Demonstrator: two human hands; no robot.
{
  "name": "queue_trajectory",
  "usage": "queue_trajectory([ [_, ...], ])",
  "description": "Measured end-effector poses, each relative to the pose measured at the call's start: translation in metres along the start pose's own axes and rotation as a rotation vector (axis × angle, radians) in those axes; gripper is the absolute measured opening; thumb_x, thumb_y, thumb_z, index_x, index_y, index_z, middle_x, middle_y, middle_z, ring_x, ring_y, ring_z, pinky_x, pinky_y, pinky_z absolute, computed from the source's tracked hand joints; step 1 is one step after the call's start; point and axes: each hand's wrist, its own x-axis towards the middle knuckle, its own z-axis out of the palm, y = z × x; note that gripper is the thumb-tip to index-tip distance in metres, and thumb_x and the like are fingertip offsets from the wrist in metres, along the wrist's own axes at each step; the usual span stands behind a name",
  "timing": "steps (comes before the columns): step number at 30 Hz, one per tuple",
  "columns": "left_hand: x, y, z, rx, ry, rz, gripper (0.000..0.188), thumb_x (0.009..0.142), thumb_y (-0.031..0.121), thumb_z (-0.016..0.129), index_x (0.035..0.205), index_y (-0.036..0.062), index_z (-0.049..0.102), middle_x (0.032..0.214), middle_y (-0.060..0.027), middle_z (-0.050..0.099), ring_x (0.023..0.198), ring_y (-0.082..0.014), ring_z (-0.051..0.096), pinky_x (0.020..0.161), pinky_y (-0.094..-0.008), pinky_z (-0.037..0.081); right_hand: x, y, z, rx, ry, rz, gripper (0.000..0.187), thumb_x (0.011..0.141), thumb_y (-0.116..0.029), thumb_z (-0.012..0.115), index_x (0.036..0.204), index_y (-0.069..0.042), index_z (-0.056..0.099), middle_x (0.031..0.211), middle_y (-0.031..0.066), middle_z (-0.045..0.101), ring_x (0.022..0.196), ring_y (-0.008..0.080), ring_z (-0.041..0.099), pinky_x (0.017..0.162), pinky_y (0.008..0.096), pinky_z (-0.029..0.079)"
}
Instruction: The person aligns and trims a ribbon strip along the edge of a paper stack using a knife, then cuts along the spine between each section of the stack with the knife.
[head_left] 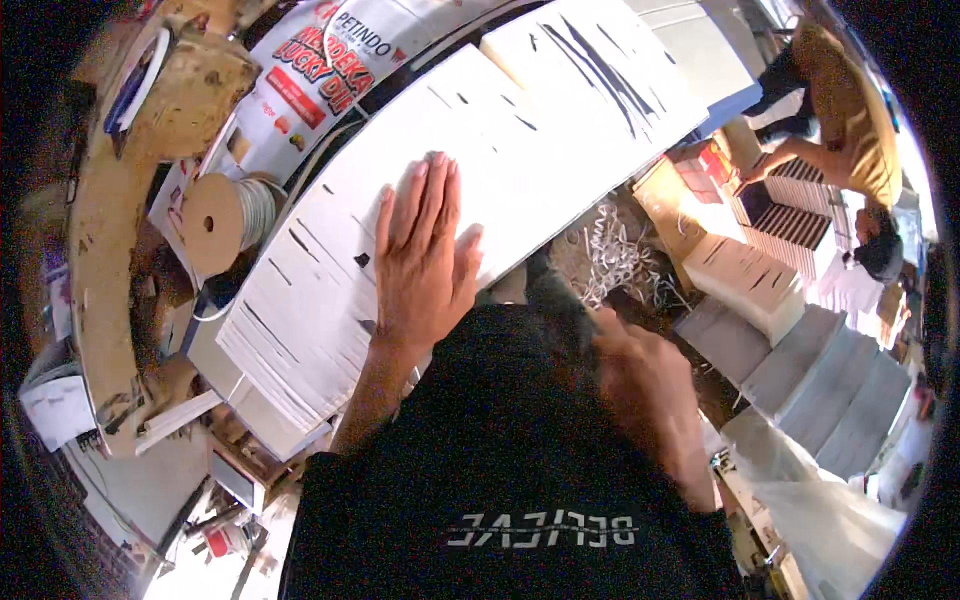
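A long, white-faced row of tightly packed paper blocks, marked with dark slits and gaps, runs diagonally across the bench before me. My left hand lies flat on its white face, fingers stretched forward and thumb out to the right. To the right of the row, close to my body, my right hand is closed in a fist, smeared by motion. A dark, blurred object reaches from that fist toward the row's near edge. Its kind cannot be made out.
A spool of pale cord and a printed banner lie beyond the row, on the left. White curled strips litter the floor at right. Beside them stand a cream paper block and grey stacks. Another person bends over stacks at far right.
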Motion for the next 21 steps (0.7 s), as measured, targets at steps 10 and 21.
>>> queue_trajectory([
  [10,-0.005,-0.002,0.000,-0.015,0.025,0.000,0.066,0.106,0.037,0.053,0.160,0.0006,0.040,0.168,-0.0128,0.038,0.157,-0.0279,0.032,0.129,-0.0488,0.017,0.026,-0.014,0.038,0.366,0.283,-0.305,0.066,0.091,0.009,0.063,0.153,-0.010,0.051,0.113,0.0198,0.071,0.091,0.0352,0.074,0.075,0.0419,0.061],
  [21,-0.005,-0.002,0.000,-0.013,0.041,-0.012,0.067,0.103,0.035,0.056,0.159,0.0021,0.042,0.167,-0.0124,0.040,0.155,-0.0281,0.035,0.128,-0.0492,0.019,0.033,-0.021,0.050,0.312,0.354,-0.321,0.051,0.099,-0.002,0.064,0.148,-0.010,0.055,0.103,0.0205,0.070,0.081,0.0400,0.072,0.064,0.0475,0.057],
])
